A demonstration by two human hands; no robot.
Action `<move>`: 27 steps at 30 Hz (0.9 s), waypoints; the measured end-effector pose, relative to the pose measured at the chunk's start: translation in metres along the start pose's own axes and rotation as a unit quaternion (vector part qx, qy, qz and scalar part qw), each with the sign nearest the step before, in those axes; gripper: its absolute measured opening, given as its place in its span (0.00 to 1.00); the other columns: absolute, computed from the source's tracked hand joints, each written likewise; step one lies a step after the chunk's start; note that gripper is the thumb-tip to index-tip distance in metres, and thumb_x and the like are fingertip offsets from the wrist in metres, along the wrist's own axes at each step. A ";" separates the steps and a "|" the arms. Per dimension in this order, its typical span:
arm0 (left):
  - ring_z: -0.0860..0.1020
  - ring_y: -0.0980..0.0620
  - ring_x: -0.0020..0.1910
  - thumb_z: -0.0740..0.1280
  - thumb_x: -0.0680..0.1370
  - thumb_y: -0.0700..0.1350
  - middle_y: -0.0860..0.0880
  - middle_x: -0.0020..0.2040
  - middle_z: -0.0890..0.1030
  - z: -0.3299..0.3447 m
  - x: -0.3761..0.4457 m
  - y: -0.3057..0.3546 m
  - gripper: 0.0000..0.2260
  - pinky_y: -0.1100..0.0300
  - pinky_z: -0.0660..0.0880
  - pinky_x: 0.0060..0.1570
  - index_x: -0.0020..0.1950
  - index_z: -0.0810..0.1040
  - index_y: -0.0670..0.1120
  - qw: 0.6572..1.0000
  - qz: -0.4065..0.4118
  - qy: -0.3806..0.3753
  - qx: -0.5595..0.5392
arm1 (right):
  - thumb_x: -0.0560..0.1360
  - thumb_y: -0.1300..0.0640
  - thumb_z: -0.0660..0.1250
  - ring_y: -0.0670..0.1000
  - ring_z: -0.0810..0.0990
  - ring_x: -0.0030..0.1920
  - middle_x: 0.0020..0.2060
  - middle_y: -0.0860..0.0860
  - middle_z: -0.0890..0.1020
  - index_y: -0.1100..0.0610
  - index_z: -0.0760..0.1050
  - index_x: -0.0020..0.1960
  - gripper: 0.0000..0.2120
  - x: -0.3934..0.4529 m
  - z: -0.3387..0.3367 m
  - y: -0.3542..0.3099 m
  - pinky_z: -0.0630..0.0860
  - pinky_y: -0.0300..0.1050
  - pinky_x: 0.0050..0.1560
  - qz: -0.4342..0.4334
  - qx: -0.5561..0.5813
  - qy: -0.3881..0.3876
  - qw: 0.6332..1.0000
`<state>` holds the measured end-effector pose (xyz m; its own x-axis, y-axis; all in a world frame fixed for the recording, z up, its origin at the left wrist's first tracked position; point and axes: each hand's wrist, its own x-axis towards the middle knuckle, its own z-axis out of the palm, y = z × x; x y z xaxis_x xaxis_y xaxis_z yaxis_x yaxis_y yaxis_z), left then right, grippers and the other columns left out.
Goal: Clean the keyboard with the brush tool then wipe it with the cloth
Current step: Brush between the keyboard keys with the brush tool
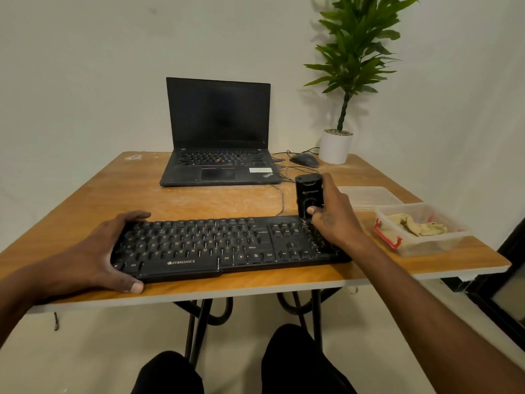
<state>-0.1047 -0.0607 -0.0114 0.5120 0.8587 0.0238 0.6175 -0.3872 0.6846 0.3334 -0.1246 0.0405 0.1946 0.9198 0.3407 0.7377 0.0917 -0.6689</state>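
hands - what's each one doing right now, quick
Left hand: grips the left end of the keyboard.
Right hand: holds the black brush tool upright at the keyboard's far right corner.

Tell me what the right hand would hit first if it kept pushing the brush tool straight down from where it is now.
The right hand holds the brush tool upright over the keyboard, at its far right corner. Going straight down, the tool's lower end would probably meet the number-pad keys first; its tip is hidden, so it may already touch.
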 end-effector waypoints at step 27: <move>0.71 0.58 0.69 0.85 0.50 0.71 0.64 0.72 0.67 0.000 -0.004 0.003 0.61 0.46 0.75 0.71 0.77 0.55 0.74 1.000 -0.005 -0.004 -0.012 | 0.75 0.68 0.69 0.50 0.77 0.58 0.56 0.50 0.79 0.53 0.64 0.67 0.26 0.020 0.031 -0.011 0.69 0.34 0.42 -0.029 0.021 -0.035 0.999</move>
<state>-0.1046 -0.0654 -0.0098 0.5098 0.8602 0.0111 0.6090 -0.3699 0.7016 0.3091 -0.0956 0.0346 0.1055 0.9365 0.3345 0.7188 0.1606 -0.6764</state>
